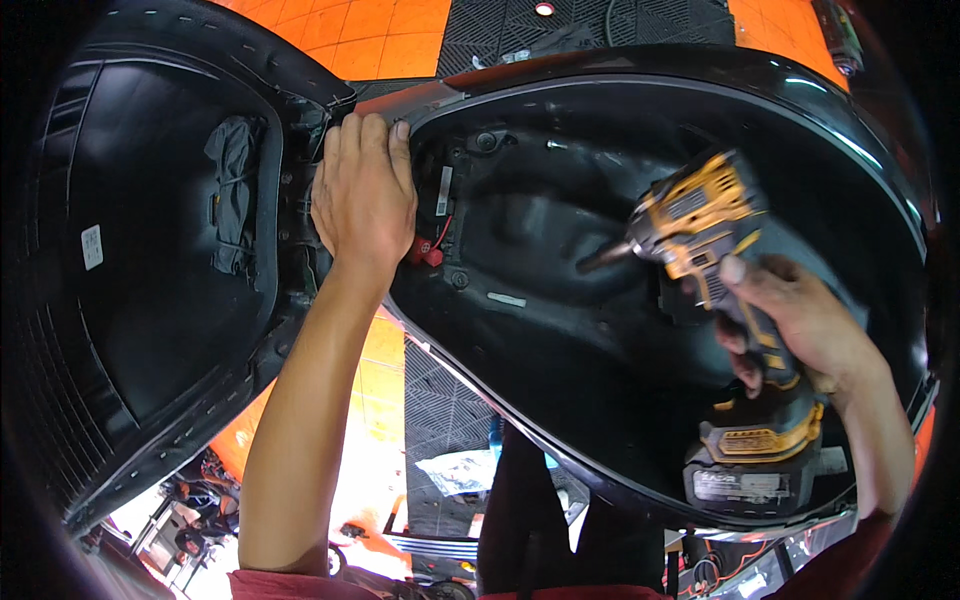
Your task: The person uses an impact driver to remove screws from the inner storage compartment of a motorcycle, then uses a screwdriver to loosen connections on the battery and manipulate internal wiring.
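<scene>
My right hand [800, 315] is wrapped round the grip of a yellow and black cordless impact driver [705, 205], slightly blurred. Its bit points left over the black under-seat storage compartment [540, 215] of a scooter, and its battery hangs near the compartment's near edge. At the compartment's left end, by the seat hinge, my left hand [365, 195] has its fingers pressed together and bent over the rim; the fingertips are mostly hidden. The raised seat [150, 330] shows its black underside at left. Beside my left wrist are a red cap and short red wire [432, 255].
A dark rolled pouch [237, 195] is strapped to the seat's underside. Orange and black floor tiles [390, 40] lie around the scooter. Below, a clear plastic bag [458, 472] lies on the floor near my legs. Cables [710, 570] run at the lower right.
</scene>
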The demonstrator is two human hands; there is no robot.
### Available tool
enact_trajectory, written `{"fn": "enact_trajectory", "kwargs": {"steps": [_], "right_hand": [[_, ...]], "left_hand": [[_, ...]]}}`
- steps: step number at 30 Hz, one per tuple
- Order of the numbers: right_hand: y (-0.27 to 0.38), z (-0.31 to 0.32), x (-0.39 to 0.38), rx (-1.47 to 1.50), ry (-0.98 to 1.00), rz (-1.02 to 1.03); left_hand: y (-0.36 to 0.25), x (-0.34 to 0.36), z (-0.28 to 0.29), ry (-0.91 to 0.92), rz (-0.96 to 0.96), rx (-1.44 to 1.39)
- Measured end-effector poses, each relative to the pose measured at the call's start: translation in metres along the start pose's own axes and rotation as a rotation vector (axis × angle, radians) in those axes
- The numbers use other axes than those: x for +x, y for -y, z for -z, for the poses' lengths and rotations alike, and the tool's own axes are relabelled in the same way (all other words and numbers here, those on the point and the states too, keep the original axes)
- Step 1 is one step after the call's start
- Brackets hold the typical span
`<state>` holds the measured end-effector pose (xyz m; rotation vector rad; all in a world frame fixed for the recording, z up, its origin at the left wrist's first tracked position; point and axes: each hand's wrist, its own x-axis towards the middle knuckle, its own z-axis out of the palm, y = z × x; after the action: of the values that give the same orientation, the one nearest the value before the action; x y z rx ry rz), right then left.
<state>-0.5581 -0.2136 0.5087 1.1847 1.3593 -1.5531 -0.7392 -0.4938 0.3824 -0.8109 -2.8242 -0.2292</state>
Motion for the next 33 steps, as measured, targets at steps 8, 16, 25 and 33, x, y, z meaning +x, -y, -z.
{"fn": "enact_trajectory", "kwargs": {"steps": [8, 16, 25, 33], "right_hand": [[-0.05, 0.004, -0.15, 0.117, -0.264, 0.498], [-0.205, 0.002, -0.233, 0.088, -0.236, 0.3], [-0.403, -0.065, -0.188, -0.06, 0.08, -0.017], [-0.443, -0.141, -0.117, -0.126, 0.156, 0.405]], "left_hand": [[-0.012, 0.003, 0.01, -0.035, 0.005, -0.081], [-0.019, -0.047, -0.013, 0.893, -0.788, 0.291], [-0.039, -0.021, -0.047, 0.941, -1.099, 0.425], [-0.028, -0.023, -0.053, 1.011, -1.263, 0.541]]}}
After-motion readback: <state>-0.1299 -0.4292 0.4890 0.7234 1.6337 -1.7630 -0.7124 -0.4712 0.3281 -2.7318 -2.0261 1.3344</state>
